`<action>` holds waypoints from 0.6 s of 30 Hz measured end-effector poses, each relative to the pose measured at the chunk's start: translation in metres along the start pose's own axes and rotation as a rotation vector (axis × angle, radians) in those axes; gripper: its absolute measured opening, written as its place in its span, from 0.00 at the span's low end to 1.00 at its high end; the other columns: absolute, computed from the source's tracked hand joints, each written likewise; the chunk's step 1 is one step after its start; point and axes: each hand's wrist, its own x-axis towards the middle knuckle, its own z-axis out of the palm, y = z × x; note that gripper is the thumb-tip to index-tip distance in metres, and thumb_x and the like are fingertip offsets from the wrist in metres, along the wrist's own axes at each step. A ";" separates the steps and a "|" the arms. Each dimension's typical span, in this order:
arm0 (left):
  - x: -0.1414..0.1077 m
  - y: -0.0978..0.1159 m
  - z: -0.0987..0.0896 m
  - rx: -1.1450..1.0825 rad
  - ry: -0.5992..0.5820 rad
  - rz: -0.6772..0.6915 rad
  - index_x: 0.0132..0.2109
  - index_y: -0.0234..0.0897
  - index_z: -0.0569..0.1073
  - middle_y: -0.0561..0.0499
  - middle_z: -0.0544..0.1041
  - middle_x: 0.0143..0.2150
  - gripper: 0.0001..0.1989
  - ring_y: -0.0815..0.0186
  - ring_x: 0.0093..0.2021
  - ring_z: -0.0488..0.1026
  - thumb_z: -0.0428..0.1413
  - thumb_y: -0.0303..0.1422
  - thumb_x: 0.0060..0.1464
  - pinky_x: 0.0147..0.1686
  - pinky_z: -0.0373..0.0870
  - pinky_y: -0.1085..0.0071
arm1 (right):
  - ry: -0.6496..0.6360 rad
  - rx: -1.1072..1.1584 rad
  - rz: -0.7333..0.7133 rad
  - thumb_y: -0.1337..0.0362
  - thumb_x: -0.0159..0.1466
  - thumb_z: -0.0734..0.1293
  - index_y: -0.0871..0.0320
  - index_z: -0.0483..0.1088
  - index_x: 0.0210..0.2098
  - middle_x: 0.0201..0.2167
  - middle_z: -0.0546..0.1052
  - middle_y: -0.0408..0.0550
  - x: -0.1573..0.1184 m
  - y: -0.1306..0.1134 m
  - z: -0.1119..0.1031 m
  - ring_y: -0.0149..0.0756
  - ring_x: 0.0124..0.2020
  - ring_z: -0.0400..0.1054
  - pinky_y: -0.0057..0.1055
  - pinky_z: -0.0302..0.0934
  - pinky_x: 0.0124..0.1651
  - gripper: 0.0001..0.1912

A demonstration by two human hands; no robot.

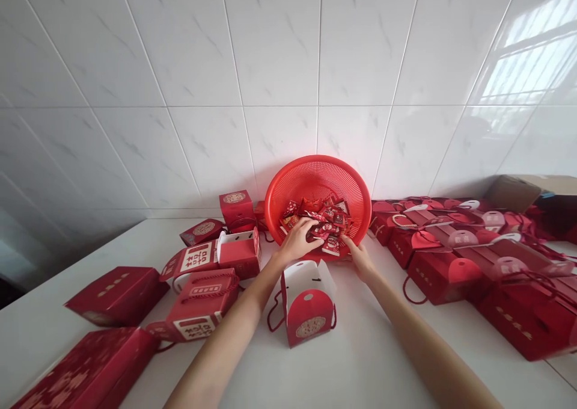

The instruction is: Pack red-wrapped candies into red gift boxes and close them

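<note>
A round red plastic basket [318,163] leans tilted against the wall, its mouth facing me. Small red-wrapped candies [336,216] lie heaped in its lower part. My left hand [299,238] reaches in over the near rim, fingers and thumb curled around some of the candies. At the basket's lower right rim is my right hand [361,261], its thumb inside over the rim beside the candies; its other fingers are largely hidden. Between my forearms stands an open red gift box [309,319] with a white inside, a round-topped flap and red cord handles.
On the left are several red boxes, including a closed dark one [118,295], a corded one [205,301] and an open one [238,254]. Rows of red gift boxes [444,270] fill the right side. A cardboard carton [514,192] stands behind them. White tiled wall [279,66] backs the table.
</note>
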 end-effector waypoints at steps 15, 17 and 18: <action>-0.030 0.071 -0.095 -0.286 -0.258 0.009 0.43 0.39 0.79 0.47 0.76 0.55 0.13 0.60 0.54 0.75 0.57 0.41 0.57 0.54 0.69 0.68 | 0.099 -0.083 0.042 0.51 0.60 0.67 0.56 0.66 0.46 0.26 0.78 0.46 -0.009 -0.011 -0.015 0.41 0.22 0.75 0.35 0.70 0.27 0.20; -0.041 0.080 -0.112 -0.176 -0.426 -0.040 0.37 0.42 0.82 0.50 0.77 0.56 0.12 0.60 0.54 0.75 0.58 0.42 0.56 0.52 0.68 0.70 | 0.155 -0.126 0.028 0.51 0.59 0.67 0.56 0.65 0.44 0.23 0.75 0.44 -0.008 -0.012 -0.018 0.40 0.19 0.73 0.34 0.68 0.24 0.19; -0.047 0.083 -0.118 -0.122 -0.513 -0.085 0.36 0.43 0.83 0.51 0.79 0.53 0.11 0.61 0.50 0.76 0.58 0.42 0.55 0.49 0.69 0.71 | 0.195 -0.150 0.010 0.50 0.58 0.67 0.56 0.65 0.42 0.22 0.74 0.43 -0.008 -0.012 -0.020 0.39 0.17 0.71 0.34 0.66 0.22 0.19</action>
